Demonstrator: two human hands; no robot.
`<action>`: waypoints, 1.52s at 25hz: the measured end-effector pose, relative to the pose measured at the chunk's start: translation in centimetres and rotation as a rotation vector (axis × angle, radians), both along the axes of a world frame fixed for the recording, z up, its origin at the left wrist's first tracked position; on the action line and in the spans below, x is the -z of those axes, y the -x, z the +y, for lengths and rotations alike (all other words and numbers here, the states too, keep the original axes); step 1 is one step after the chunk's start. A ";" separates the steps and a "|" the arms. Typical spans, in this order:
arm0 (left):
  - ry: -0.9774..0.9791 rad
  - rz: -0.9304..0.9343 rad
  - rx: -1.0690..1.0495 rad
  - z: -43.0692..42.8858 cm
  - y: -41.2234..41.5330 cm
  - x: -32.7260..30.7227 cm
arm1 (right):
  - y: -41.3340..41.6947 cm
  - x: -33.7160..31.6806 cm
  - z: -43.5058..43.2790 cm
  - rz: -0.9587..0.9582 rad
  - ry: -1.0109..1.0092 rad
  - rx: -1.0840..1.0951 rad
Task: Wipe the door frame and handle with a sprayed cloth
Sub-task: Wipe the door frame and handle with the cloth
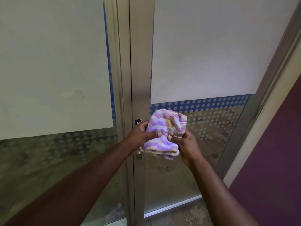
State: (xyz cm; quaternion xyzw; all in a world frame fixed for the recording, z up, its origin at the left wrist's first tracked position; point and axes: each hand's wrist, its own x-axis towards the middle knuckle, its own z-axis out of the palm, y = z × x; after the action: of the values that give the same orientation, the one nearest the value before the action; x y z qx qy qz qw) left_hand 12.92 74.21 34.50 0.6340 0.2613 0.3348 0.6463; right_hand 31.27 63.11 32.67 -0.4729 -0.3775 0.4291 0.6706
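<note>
Door handle (140,150) mostly behind left hand (141,134)

The mottled grey-brown floor (187,216) bears the upright metal door frame (140,70).

Both forearms bare up to frame edge. Left hand (140,136) and right hand (185,145) bare, fingers bare too.

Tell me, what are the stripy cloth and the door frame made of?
The cloth looks like soft terry or microfibre: its purple and white pile is fuzzy and it crumples. The door frame seems to be brushed metal, perhaps aluminium: smooth, silver-grey, with a dull sheen.
</note>
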 end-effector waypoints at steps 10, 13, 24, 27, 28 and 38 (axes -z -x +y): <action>-0.155 0.035 -0.098 -0.8 -0.4 -0.8 | -0.4 0.5 -0.7 -0.153 -0.032 0.283; -0.230 0.128 -0.042 -0.6 -0.3 -1.5 | -0.6 0.2 -1.1 -0.511 -0.145 0.360; -0.195 0.150 0.249 0.3 -0.4 -2.7 | -0.2 0.7 -0.3 -0.567 -0.050 -0.075; -0.180 0.153 0.273 0.6 -0.2 -2.4 | -0.1 1.3 -0.2 -0.596 -0.042 0.015; -0.201 0.171 0.265 0.6 -0.1 -2.2 | -0.2 1.4 0.0 -0.567 -0.047 0.011; -0.309 0.306 0.121 1.7 -0.2 -1.1 | -1.5 3.2 0.4 -0.216 -0.076 -0.052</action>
State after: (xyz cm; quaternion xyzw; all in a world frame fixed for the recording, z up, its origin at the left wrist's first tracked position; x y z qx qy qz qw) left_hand 13.07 75.86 35.64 0.7833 0.2633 0.2312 0.5135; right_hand 32.73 63.50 29.51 -0.4807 -0.4756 0.3783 0.6321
